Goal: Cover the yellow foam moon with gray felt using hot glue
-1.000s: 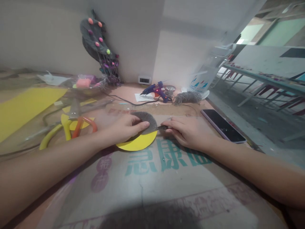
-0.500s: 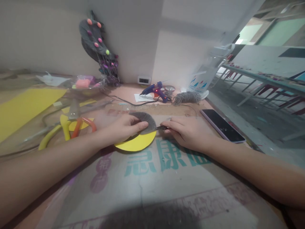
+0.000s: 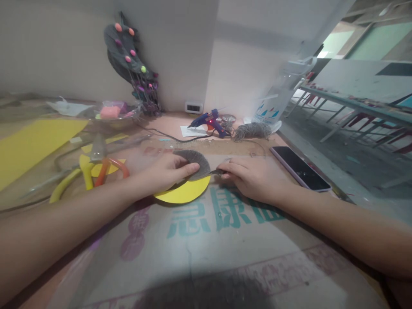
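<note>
Head view: a grey ribbed disc [image 3: 194,161] lies partly over a yellow disc [image 3: 185,192] near the middle of a flat cardboard sheet [image 3: 225,253], between the two hands. The left hand [image 3: 162,172] is closed on the grey disc, fingers curled over its far edge and the thumb pressed flat on its face. The right hand [image 3: 251,177] is closed, fingertips pinching a small dark tool [image 3: 217,172] whose tip touches the right rim of the grey disc; most of the tool is hidden by the fingers. The cardboard carries large teal Chinese characters just below the discs and a purple printed mark to their left; neither can be read with certainty. Faded red print runs along the near part of the sheet and is illegible. Left of the left hand lie orange-handled scissors [image 3: 107,168] among yellow offcuts, with a large yellow sheet [image 3: 32,141] farther out. A dark phone [image 3: 300,168] lies face up near the right hand, close to the table's right edge, beyond which the floor shows. Toward the wall are a blue glue gun [image 3: 209,122] with a red light lit, a bundle of grey cord [image 3: 252,131] and a clear bottle [image 3: 273,107] with a blue label, text unreadable. Bare cardboard extends from the discs to the near edge.
</note>
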`<state>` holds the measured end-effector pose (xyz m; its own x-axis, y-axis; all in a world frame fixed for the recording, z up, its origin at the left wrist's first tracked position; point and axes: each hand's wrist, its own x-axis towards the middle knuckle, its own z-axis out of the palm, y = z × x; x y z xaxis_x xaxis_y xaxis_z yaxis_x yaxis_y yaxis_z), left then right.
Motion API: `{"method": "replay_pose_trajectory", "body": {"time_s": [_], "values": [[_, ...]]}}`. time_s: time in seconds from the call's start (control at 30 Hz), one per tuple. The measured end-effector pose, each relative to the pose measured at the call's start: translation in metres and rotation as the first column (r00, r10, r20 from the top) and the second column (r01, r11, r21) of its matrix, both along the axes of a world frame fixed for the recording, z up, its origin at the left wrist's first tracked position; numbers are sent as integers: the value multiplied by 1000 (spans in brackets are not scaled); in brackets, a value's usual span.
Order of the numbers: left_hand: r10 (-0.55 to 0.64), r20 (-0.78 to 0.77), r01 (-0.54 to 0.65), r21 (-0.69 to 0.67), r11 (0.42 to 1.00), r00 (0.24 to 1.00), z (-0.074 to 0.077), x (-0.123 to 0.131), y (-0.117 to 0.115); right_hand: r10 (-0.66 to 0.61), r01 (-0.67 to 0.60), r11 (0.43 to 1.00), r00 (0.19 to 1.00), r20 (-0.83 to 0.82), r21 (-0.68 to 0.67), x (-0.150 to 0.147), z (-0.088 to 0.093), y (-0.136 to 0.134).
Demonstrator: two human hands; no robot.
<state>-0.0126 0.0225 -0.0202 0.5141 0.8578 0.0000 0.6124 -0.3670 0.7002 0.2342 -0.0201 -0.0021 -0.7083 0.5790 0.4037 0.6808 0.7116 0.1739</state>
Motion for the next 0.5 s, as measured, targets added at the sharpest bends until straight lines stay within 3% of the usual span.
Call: {"method": "replay_pose_trajectory", "body": {"time_s": [0.23, 0.5], "values": [[6, -5, -6, 27, 1000, 1000, 1, 1, -1, -47, 43, 995, 998, -36, -93, 3, 2, -3], [1, 8, -1, 27, 1000, 1000, 2, 2, -2, -23, 22, 998, 999, -27, -60, 0, 2, -2]]}}
